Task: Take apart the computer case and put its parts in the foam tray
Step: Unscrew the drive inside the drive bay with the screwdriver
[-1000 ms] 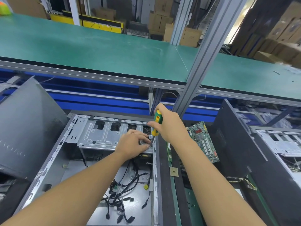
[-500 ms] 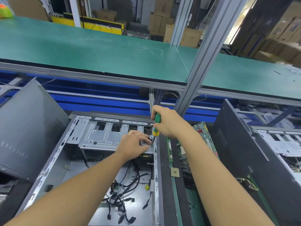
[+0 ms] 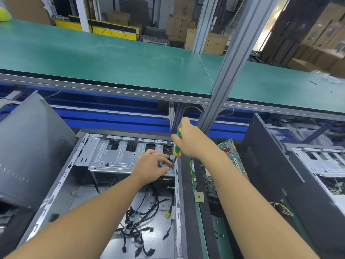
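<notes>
An open grey computer case lies flat in front of me, its metal drive cage at the far end and loose black cables on its floor. My right hand grips a green and yellow screwdriver, held almost upright with its tip at the cage's right corner. My left hand pinches a small grey part at that same corner, right beside the tip. No foam tray shows in this view.
A dark side panel leans at the left. Right of the case lie a green circuit board, a memory stick and a CPU chip. A second open case stands at the right. A green shelf and an aluminium post overhang.
My right hand has drifted a little up and left with the screwdriver, the handle standing straighter. My left hand stays at the cage corner.
</notes>
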The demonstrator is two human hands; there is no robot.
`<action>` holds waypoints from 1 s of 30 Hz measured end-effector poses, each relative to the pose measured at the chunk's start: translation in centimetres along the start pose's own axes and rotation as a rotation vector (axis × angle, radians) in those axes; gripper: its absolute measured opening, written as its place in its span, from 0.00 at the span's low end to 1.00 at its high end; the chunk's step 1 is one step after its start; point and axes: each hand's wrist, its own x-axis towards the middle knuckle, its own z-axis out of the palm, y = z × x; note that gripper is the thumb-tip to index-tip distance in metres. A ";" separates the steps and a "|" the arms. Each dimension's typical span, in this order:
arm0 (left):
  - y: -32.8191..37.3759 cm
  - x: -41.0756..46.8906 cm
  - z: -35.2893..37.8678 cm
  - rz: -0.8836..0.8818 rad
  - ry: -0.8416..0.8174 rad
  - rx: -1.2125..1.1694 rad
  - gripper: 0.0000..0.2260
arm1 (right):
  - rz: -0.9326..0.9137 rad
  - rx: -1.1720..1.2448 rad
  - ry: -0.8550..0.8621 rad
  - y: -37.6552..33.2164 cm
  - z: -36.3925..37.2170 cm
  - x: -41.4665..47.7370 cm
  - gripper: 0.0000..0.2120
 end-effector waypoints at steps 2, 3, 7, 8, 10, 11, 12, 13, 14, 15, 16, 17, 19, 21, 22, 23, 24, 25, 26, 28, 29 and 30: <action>0.0 0.0 0.0 0.004 0.003 0.003 0.06 | -0.026 0.021 -0.085 -0.3 -0.6 -0.3 0.06; 0.0 0.0 0.0 0.006 0.004 0.003 0.06 | -0.028 0.013 -0.121 -0.4 -0.8 -0.4 0.06; 0.0 -0.1 0.0 0.001 0.008 -0.005 0.06 | -0.003 -0.051 -0.193 -0.8 -1.4 -0.5 0.11; 0.0 -0.1 0.0 0.000 0.007 0.001 0.06 | -0.001 -0.051 -0.177 -0.9 -1.5 -0.5 0.12; 0.0 0.0 0.1 0.001 0.007 0.010 0.06 | -0.016 -0.051 -0.140 -0.9 -1.3 -0.5 0.11; 0.0 0.0 0.1 0.003 0.009 0.011 0.06 | -0.024 -0.074 -0.131 -0.8 -1.1 -0.4 0.07; 0.0 0.0 0.1 0.003 0.010 0.011 0.06 | -0.032 -0.116 -0.121 -0.8 -0.9 -0.4 0.04; 0.0 0.0 0.1 0.003 0.011 0.009 0.06 | -0.039 -0.166 -0.101 -0.7 -0.6 -0.3 0.06; 0.0 0.0 0.1 0.003 0.012 0.007 0.06 | -0.042 -0.206 -0.068 -0.6 -0.4 -0.2 0.10; 0.0 0.1 0.1 0.003 0.011 0.005 0.06 | -0.038 -0.229 -0.029 -0.6 -0.2 -0.1 0.13; 0.0 0.0 0.1 0.002 0.010 0.005 0.06 | -0.039 -0.240 0.012 -0.6 0.0 0.0 0.15; 0.0 0.0 0.1 0.002 0.011 0.006 0.05 | -0.037 -0.230 0.036 -0.7 0.1 0.0 0.15; -0.1 0.0 0.1 0.003 0.014 0.014 0.05 | -0.026 -0.160 0.054 -0.8 0.4 0.1 0.14; -0.1 0.1 0.1 0.006 0.010 0.026 0.06 | -0.008 -0.084 0.019 -0.9 0.1 0.1 0.13; -0.1 0.0 0.2 0.008 0.008 0.027 0.06 | -0.002 -0.048 -0.015 -0.9 -0.1 0.2 0.11; -0.1 0.1 0.2 0.009 0.010 0.024 0.06 | 0.005 -0.016 -0.053 -1.0 -0.3 0.2 0.08; -0.2 0.1 0.2 0.009 0.013 0.018 0.06 | 0.016 0.005 -0.086 -0.9 -0.5 0.2 0.05; -0.2 0.2 0.2 0.007 0.016 0.013 0.06 | 0.030 0.014 -0.112 -0.9 -0.6 0.2 0.05; -0.3 0.2 0.3 0.006 0.017 0.011 0.05 | 0.041 0.014 -0.128 -0.8 -0.6 0.1 0.06; -0.4 0.2 0.4 0.009 0.020 0.010 0.05 | 0.047 0.020 -0.133 -0.7 -0.6 0.1 0.08; -0.4 0.1 0.4 0.011 0.022 0.009 0.05 | 0.043 0.029 -0.129 -0.6 -0.7 0.2 0.09; -0.5 0.2 0.4 0.011 0.024 0.008 0.05 | 0.034 0.030 -0.123 -0.5 -0.7 0.2 0.09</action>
